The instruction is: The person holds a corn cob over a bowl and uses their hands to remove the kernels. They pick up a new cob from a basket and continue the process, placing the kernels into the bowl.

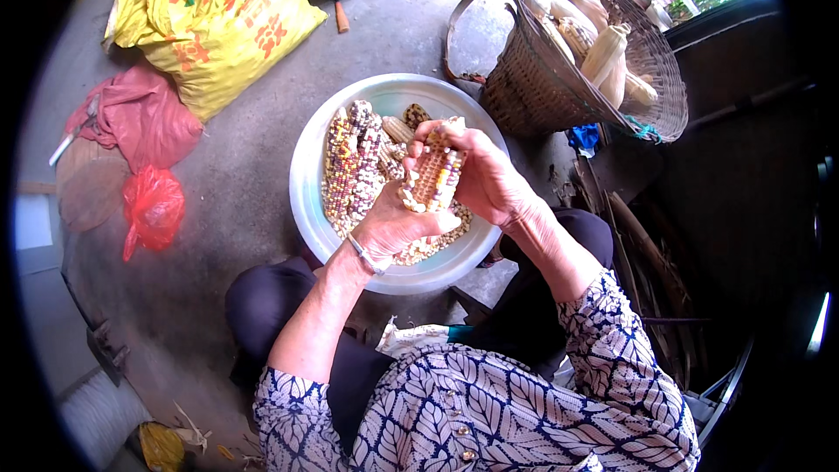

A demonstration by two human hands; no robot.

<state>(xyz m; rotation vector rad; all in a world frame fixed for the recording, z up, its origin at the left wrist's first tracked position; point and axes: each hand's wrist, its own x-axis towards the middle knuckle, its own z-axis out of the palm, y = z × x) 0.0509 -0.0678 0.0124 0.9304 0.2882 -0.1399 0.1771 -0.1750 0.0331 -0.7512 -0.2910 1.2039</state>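
Both hands hold one partly shelled ear of corn [432, 174] above a pale plastic basin [303, 203]. My left hand [400, 219] wraps its lower end, the thumb lying across near the base. At the upper end, my right hand [482, 174] grips with bent fingers. Bare reddish cob shows along the middle, with purple, yellow and white kernels on its sides. In the basin, several multicoloured ears of corn [352, 164] lie at the left. A stripped-looking cob [398, 130] rests behind my fingers. Loose kernels [426, 250] cover part of the basin's bottom.
A woven basket [544, 88] of husked-leaf corn ears [577, 19] stands at upper right. At upper left lie a yellow woven sack [229, 33] bearing writing, a pink sack [141, 118] and a red plastic bag [154, 206]. Dry stalks or wood [649, 249] lie at right.
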